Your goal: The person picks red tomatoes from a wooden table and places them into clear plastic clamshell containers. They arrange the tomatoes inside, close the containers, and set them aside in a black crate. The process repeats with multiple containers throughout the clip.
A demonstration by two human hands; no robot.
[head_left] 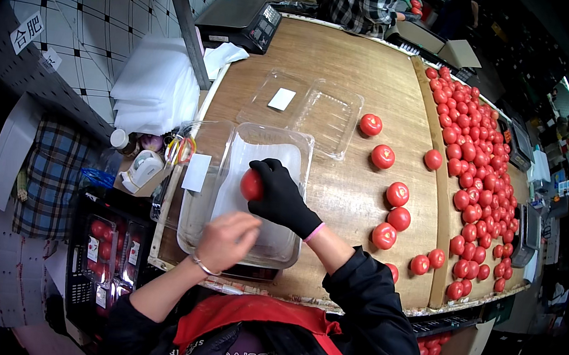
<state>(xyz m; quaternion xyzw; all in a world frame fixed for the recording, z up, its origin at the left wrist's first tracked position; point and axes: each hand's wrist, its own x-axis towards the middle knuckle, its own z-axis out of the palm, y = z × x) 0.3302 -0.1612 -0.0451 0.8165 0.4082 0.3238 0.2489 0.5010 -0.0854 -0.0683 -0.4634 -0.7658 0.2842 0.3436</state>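
Observation:
My right hand point(282, 198), in a black glove, is shut on a red tomato point(251, 184). It is above an opened clear plastic clamshell box point(290, 254), whose base is lined with a white foam sheet point(244, 160). The lid point(215, 140) lies folded out to the left with a white label point(196, 173) on it. Bare and slightly blurred, my left hand point(227, 239) hovers over the near left part of the box, with nothing seen in it. Behind stands another opened clamshell point(327, 114), with a white label point(282, 99) on its left half.
Several loose tomatoes point(382, 157) lie to the right. Past a wooden divider point(435, 173) is a large pile of tomatoes point(475, 167). Foam sheets point(153, 83), a scale point(239, 20) and a tape dispenser point(143, 171) sit left. A black crate point(78, 259) holds packed boxes. A person point(362, 2) works opposite.

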